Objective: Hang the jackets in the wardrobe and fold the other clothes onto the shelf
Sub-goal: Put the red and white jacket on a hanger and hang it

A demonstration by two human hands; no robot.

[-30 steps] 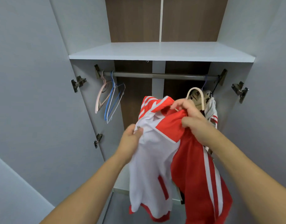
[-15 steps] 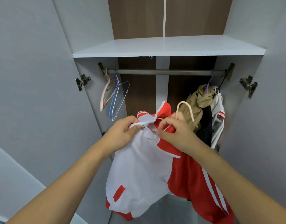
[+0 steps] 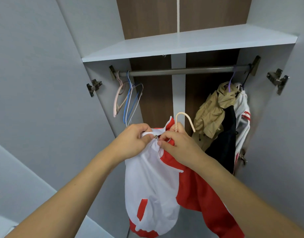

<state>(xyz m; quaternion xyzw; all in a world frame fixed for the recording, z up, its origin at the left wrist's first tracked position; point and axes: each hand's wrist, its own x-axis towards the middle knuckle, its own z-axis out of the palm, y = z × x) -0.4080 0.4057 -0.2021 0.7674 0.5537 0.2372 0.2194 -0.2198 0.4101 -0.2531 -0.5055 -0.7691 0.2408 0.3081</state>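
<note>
A red and white jacket (image 3: 153,186) hangs from my two hands in front of the open wardrobe. My left hand (image 3: 134,141) grips the white collar edge beside the metal zipper pull (image 3: 156,137). My right hand (image 3: 175,145) pinches the red front edge at the zipper and also holds the cream hanger (image 3: 183,117), whose hook sticks up above my fingers. The metal rail (image 3: 182,70) runs above, under the white shelf (image 3: 190,43).
Several bare hangers (image 3: 128,100) hang at the rail's left end. A tan jacket (image 3: 213,110), a dark garment (image 3: 225,143) and a white jacket with red stripes (image 3: 243,117) hang at the right end. Grey doors (image 3: 36,83) stand open on both sides.
The jacket and hanger have come down from near the rail to chest height. My hands have closed together at the collar and zipper. The view has tilted and moved nearer.
</note>
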